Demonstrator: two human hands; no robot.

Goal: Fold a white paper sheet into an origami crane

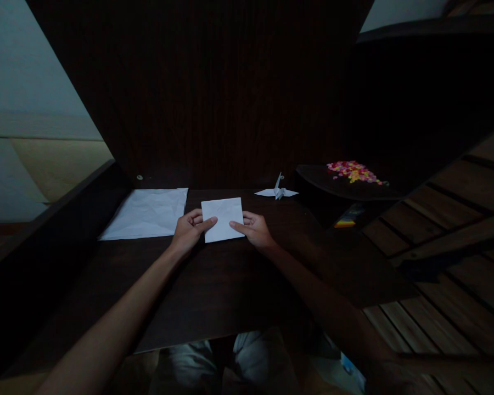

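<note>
A small, roughly square piece of folded white paper (223, 214) is held up above the dark table, its flat face toward me. My left hand (189, 227) pinches its left edge, thumb on the front and fingers behind. On the opposite edge my right hand (255, 227) grips it the same way. The fingertips behind the paper are hidden. To the right, beyond my right hand, a folded white paper crane (278, 191) stands on the table with its wings spread. Left of my left hand lie larger white paper sheets (146, 214), slightly creased.
The dark wooden table (181, 307) has a raised side panel (53, 219) at left and a tall back panel (214, 93). A corner shelf (333, 184) at right bears a pile of small colourful pieces (356, 171). A slatted wooden surface (436, 230) lies farther right.
</note>
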